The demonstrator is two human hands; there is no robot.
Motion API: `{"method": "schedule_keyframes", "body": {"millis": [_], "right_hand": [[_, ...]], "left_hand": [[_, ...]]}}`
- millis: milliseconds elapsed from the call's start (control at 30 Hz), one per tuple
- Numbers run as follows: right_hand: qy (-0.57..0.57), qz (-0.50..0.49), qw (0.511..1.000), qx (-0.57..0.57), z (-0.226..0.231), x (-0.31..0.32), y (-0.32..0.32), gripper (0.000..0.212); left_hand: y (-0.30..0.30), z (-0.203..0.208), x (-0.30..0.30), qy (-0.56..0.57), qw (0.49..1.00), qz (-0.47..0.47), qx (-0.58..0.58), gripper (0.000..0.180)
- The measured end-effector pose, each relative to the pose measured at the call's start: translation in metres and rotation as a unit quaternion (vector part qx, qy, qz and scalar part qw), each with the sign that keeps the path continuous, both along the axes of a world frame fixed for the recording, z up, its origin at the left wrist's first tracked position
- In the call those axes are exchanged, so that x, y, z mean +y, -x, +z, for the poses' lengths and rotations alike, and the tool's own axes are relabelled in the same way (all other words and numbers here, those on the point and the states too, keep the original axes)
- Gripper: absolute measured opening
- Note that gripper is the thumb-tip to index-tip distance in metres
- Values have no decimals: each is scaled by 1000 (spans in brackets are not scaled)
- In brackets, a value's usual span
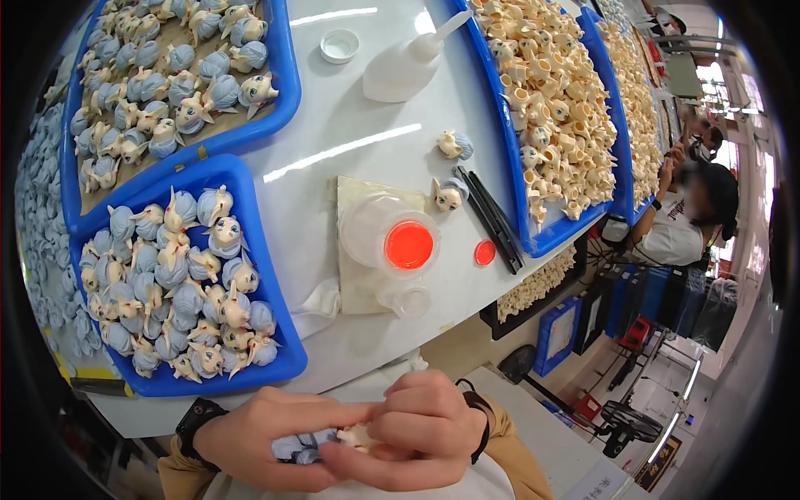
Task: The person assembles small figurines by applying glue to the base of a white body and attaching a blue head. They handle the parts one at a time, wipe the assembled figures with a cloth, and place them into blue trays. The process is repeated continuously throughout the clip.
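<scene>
Low in the view, my left hand [262,433] and my right hand [429,425] meet over a small doll head. Its grey-blue hair piece [304,446] shows beneath my left fingers. A cream face piece [357,435] lies between both hands, mostly covered by my right fingers. My left hand is closed around the hair side; my right fingers are curled and pressed on the cream part. Whether the two pieces are fully joined is hidden. Beyond my hands, a blue tray [293,354] holds many doll heads with blue hair.
A larger blue tray [287,92] of heads stands far left; another blue tray [546,242] holds cream face parts. Between them are a white squeeze bottle [404,71], a tub with red content [408,244], black tweezers [487,217] and two loose heads [447,196]. Co-workers [679,221] sit right.
</scene>
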State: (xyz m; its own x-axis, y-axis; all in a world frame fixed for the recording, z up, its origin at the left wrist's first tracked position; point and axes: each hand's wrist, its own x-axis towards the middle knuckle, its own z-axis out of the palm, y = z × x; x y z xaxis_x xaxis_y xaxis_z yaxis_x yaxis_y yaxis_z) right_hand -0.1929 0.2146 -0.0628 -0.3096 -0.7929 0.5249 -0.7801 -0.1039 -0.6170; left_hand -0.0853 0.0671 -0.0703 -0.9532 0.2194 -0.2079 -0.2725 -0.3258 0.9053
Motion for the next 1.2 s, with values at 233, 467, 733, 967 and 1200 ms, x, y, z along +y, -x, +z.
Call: {"method": "schedule_keyframes", "body": {"millis": [233,467,733,967,1200], "right_hand": [[-50,83,995,-4,4,12,22,21],[73,71,982,-162,-13,25,25,23],[55,-150,930,-330,-31,41,28,39],[-24,-216,944,-249,-44,42,28,36],[-76,-183,975,-97,-40,31,38,37]], "left_hand": [[-4,3,-2,-103,991,29,-77,48],[0,3,-5,-60,998,-32,-4,46],[-21,-5,0,-280,933,208,-88,33],[-20,-4,3,-300,916,247,-98,36],[-23,-10,7,-314,896,309,-47,38]]}}
